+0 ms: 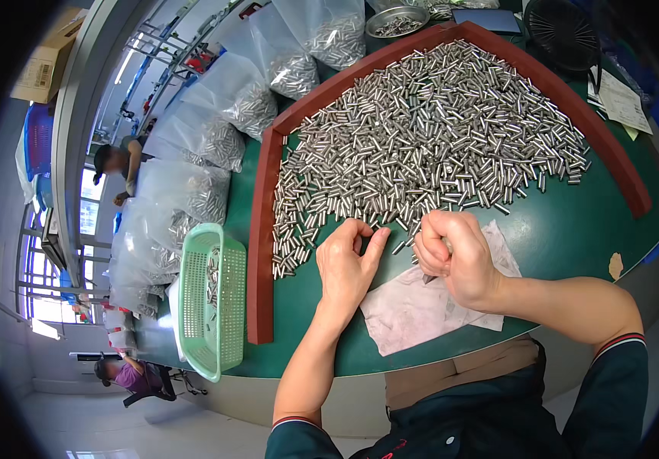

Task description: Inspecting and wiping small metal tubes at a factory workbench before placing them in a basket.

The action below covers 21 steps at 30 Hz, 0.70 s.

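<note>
A large heap of short, shiny metal pins (436, 122) spreads over the green tabletop (566, 229). At the heap's near edge is my left hand (347, 264), fingers curled and thumb close to the index fingertip; anything between them is too small to make out. My right hand (458, 256) is closed like a fist, just to the right. A small dark tip pokes out under its fingers, and I cannot tell what it belongs to. A loose pin (399, 248) lies between the two hands. Beneath them is a stained, pale pink cloth (398, 317).
A dark red wooden frame (262, 252) borders the heap. Left of it stands a green plastic basket (230, 306) with some pins. Clear bags of pins (249, 99) line the table's left side. A metal bowl (397, 23) and black fan (563, 34) stand at the back.
</note>
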Available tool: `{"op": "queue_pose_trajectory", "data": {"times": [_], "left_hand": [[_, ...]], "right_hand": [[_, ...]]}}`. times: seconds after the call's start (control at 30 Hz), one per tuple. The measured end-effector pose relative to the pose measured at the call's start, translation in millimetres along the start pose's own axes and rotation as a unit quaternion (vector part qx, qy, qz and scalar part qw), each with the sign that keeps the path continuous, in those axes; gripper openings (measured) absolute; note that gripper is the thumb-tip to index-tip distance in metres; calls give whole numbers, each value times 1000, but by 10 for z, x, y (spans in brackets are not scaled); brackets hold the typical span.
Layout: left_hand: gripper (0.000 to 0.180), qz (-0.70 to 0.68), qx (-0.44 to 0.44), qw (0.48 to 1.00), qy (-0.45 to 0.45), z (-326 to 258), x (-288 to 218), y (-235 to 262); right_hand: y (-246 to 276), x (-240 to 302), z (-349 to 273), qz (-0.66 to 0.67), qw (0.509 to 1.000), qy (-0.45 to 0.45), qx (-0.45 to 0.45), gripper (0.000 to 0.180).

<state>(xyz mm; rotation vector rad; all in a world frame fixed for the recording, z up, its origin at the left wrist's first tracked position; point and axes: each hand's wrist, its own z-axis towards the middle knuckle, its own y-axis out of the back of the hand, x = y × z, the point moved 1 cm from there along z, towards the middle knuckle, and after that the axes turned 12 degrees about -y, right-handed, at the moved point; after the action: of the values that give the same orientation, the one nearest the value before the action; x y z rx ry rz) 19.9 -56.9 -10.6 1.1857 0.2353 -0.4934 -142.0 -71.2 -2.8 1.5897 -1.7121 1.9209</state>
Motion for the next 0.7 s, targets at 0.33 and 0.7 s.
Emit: {"op": "queue_pose_trajectory", "data": {"times": [0.33,0.7], "left_hand": [[11,-34,29,999,4,-10,-64,11],[10,-634,129,738,190,-83,86,68]], "right_hand": [[-5,19,-15,-3,1000,-4,-8,34],[13,8,-22,-3,1000,-5,-9,37]]}}
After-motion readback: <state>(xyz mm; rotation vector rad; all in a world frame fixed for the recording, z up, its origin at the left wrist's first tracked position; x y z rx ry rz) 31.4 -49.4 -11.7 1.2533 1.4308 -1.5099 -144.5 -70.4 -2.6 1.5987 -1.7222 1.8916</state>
